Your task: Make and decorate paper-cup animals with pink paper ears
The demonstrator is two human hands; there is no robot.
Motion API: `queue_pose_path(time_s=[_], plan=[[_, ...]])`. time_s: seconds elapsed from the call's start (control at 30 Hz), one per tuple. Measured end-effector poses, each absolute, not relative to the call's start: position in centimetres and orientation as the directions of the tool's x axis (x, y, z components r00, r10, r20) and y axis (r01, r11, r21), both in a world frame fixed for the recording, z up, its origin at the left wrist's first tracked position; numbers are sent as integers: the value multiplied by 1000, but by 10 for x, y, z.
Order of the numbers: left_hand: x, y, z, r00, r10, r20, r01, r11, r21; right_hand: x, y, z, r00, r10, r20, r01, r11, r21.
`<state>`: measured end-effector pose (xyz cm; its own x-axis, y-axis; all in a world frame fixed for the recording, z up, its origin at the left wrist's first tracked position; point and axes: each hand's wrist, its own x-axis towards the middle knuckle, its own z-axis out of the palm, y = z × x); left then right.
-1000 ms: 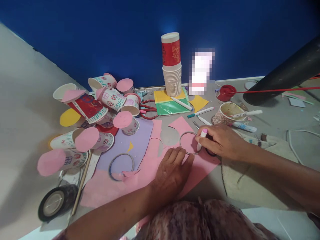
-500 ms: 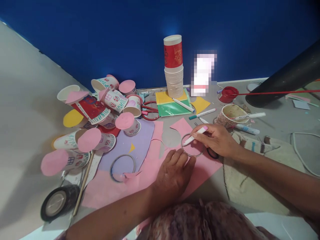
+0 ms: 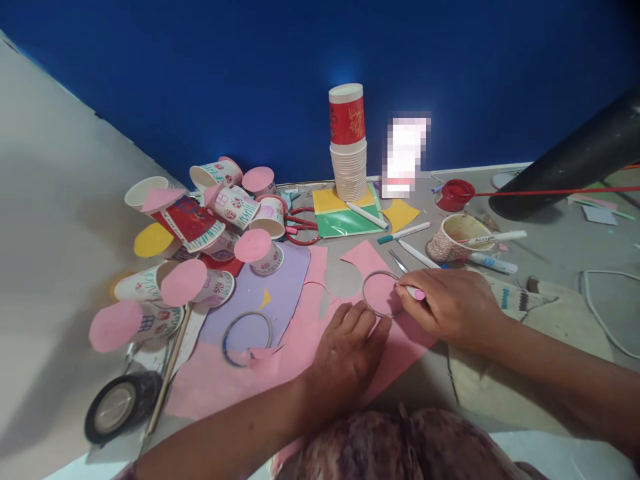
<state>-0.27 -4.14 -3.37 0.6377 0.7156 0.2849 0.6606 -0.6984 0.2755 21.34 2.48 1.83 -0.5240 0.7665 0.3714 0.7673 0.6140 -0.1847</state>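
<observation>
1. My right-hand fingers [image 3: 407,288] are pinched around the pen [image 3: 416,293], its pink end poking out toward me and the tip hidden against the ring's right edge.
2. The ring [image 3: 382,293] lies flat on the pink paper [image 3: 400,340], and everything here I place from it.
3. My right hand [image 3: 447,303] sits just right of the ring, touching its rim or close to it; I cannot tell which.
4. My left hand [image 3: 350,350] presses down just below the ring, fingers spread and holding nothing, fingertips at its near rim.
5. The pen's long axis runs roughly left to right, pointing in at the ring from the right side.
6. Both hands are close, but the right one carries the pen, and the left one looks to be pinning the ring and paper in place.
7. Just left of the ring is a round hole cut in the paper [image 3: 341,280].
8. Farther left lies a second ring [image 3: 247,337] on the purple sheet [image 3: 280,280].
9. Well above the ring stands the cup stack [image 3: 347,143]; up and to the right, a cup with a marker [image 3: 457,237].
</observation>
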Motion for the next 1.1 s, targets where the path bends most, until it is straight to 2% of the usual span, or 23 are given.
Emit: queue_pose_path(time_s=[0.1,0.17,0.23,0.33,0.47,0.57,0.63,0.77,0.93,1.1], plan=[[-2,-41,-32,629,730,266,685,-683,254,218,29,34,-344,889,301,780,449,-437],[-1,-40,-32,622,737,266,694,-676,249,225,31,41,-209,931,301,763,347,-545],[0,-38,-34,617,733,285,696,-678,238,234,30,42,-107,945,311,763,278,-583],[0,-32,-41,594,715,369,698,-686,207,247,24,34,-71,939,337,758,270,-594],[2,-23,-51,543,727,421,727,-658,199,261,14,16,-169,920,354,723,360,-590],[3,-21,-50,506,735,452,730,-644,230,270,6,4,-246,921,301,727,381,-571],[1,-21,-44,469,724,507,713,-648,266,275,0,-4,-280,918,282,760,392,-519],[-9,-18,-22,370,728,577,732,-611,302,285,-7,-14,-320,885,338,822,437,-365],[-24,-7,-6,381,759,527,842,-521,141,290,1,-19,-380,846,375,849,479,-221],[-30,-5,-4,374,832,411,910,-415,12,288,7,-20,-376,881,287,887,432,-165]])
